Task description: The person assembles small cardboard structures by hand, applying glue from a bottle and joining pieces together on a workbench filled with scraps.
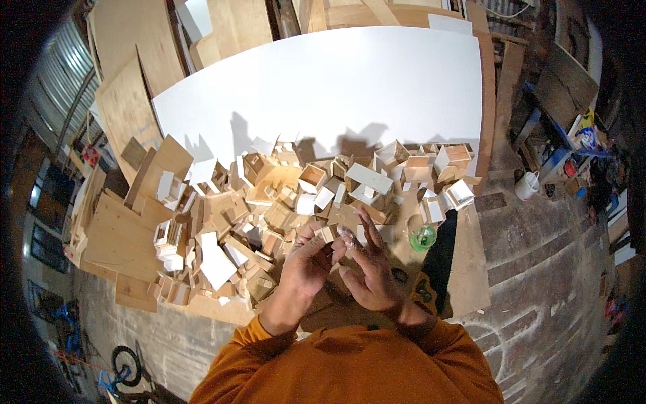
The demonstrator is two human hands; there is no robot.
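My left hand pinches a small light wooden block between thumb and fingers, above the near edge of a pile of wood pieces. Close beside it is my right hand, its fingers stretched out and apart, with a white smear on one fingertip. Whether that fingertip touches the block, I cannot tell. Beyond both hands lie several small box-like wooden pieces, some bare and some with white faces. A white-topped wooden box sits just past my right hand. To the right of that hand stands a green see-through container.
A large white panel leans behind the pile, with plywood sheets around it. More boards stand at the left. A white bucket is on the concrete floor at right. A bicycle wheel shows at lower left.
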